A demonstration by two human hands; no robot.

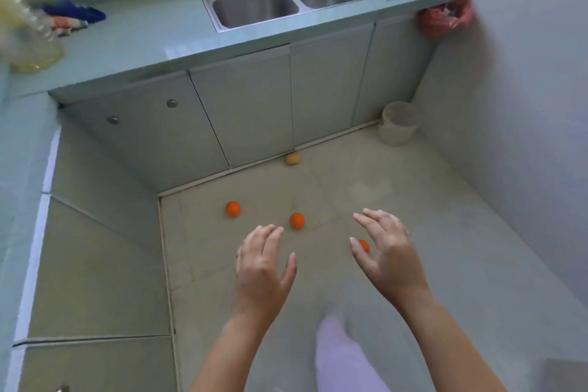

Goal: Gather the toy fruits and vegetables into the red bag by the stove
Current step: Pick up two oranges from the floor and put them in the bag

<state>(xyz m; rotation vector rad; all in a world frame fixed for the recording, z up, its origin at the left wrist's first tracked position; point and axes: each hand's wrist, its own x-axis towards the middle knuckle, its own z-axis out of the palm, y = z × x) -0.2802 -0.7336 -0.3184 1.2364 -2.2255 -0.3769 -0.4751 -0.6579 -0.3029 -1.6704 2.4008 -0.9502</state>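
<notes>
Pale tiled kitchen floor (413, 232), toy fruit scattered, and we have nothing in hand yet.

We'd call this the picking-up step: left hand (264, 267) and right hand (386, 251) hover apart, fingers spread and loose, gripping nothing. The left orange fruit (233, 208) lies clear, the middle orange fruit (297, 220) sits just beyond our left fingertips, and the right orange fruit (364, 246) peeps from behind our right thumb. The pale fruit (292, 159) rests far off against the cupboard base. The red bag (444, 21) hangs at the bench's (127, 41) far right end, well apart, so next we stoop, grip and carry. A white bucket (397, 122) stands below the bag, beside that route.
</notes>
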